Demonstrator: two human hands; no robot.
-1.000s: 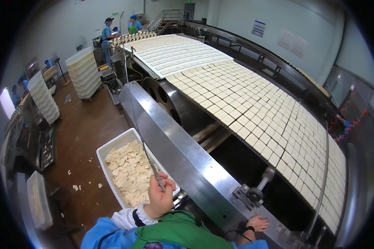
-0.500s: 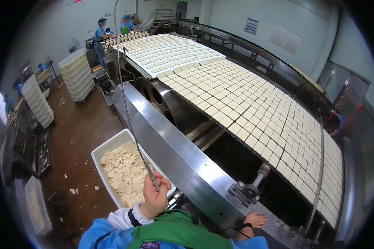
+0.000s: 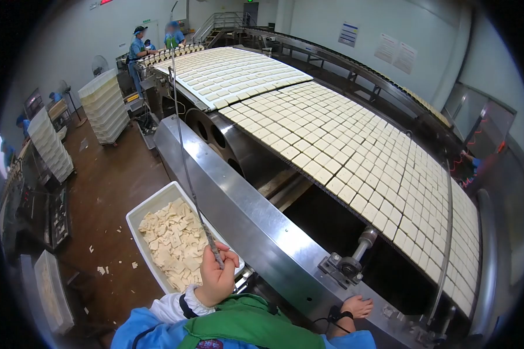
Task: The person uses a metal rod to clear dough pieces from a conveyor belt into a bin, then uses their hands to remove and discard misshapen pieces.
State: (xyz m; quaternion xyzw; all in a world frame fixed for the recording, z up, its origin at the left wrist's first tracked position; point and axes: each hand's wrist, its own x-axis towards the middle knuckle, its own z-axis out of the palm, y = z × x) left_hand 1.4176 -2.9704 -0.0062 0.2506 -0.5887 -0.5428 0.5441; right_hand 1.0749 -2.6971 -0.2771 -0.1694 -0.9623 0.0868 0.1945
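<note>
My left hand (image 3: 218, 269) is closed around the dark, wrapped handle of a long thin rod (image 3: 211, 239). The rod rises away from me, and its upper end bends near the top of the view. Below and left of this hand, a white bin (image 3: 135, 224) holds broken pale cracker pieces (image 3: 170, 241). My right hand (image 3: 356, 307) lies with spread fingers on the steel side frame (image 3: 239, 215) of the conveyor. Rows of square pale crackers (image 3: 355, 157) cover the dark conveyor beside it and continue onto a white belt (image 3: 215, 106) farther off.
A bearing and shaft (image 3: 349, 266) stick out near my right hand. Stacked white crates (image 3: 103, 107) stand on the brown floor (image 3: 102, 203), where crumbs lie. Co-workers (image 3: 138, 52) stand at the far end. Another conveyor (image 3: 355, 72) runs along the back wall.
The rod's upper end has swung slightly right. The crackers have shifted along the conveyor, and a dark gap shows at the white belt's edge. Both my hands stay in nearly the same place.
</note>
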